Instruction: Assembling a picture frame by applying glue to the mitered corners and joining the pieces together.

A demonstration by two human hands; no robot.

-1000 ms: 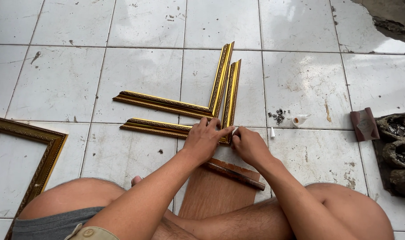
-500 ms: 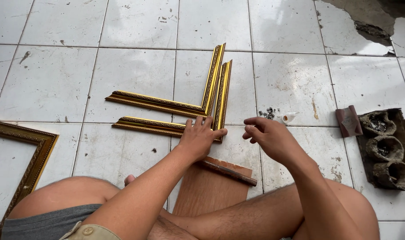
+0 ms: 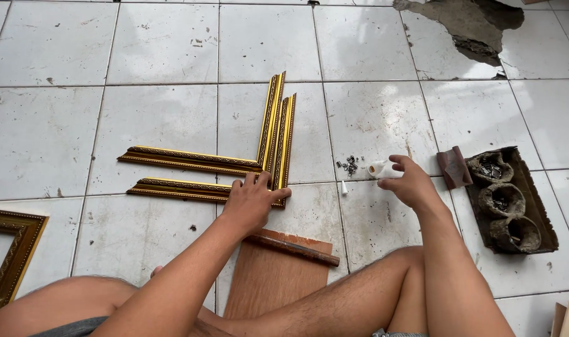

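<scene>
While the left hand (image 3: 252,201) presses flat on gold frame corner (image 3: 273,187), right hand (image 3: 408,181) pinches small white tube (image 3: 379,168)

Head cam — looks steeply down, close, at tiled floor (image 3: 141,50) ahead.
</scene>
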